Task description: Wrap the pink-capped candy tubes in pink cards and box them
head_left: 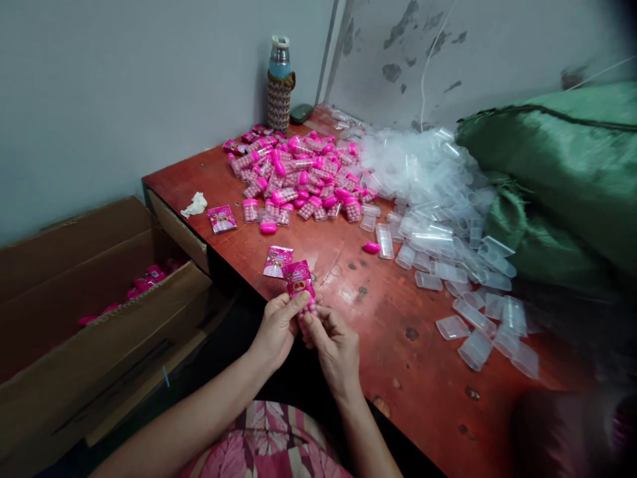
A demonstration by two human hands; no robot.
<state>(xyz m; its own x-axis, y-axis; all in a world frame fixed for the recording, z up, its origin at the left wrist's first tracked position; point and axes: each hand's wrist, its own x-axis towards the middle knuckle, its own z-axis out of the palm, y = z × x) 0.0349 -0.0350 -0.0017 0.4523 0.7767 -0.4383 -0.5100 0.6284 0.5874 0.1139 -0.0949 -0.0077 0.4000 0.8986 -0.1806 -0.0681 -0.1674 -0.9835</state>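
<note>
A long red wooden table with a scuffed top is the landmark. Beyond its left edge stands a brown cardboard box with pink items inside; along its right side slumps a bulky green woven sack. A spread of clear plastic open containers covers the table's right half, and a heap of clear pink-capped plastic bottles lies toward its far end. Over the table's near edge, the left hand is clamped on a glossy pink printed packet, thumb flat across its front, while the right hand pinches the lower end, where pale pink beads show; whether these sit in a separate bottle I cannot tell. To do this neatly, I judge, the left thumb should press lightly to keep the print uncreased, the right should steady the base squarely, and both should stay clear of the white-edged pink sachet lying on the table just behind the packet.
</note>
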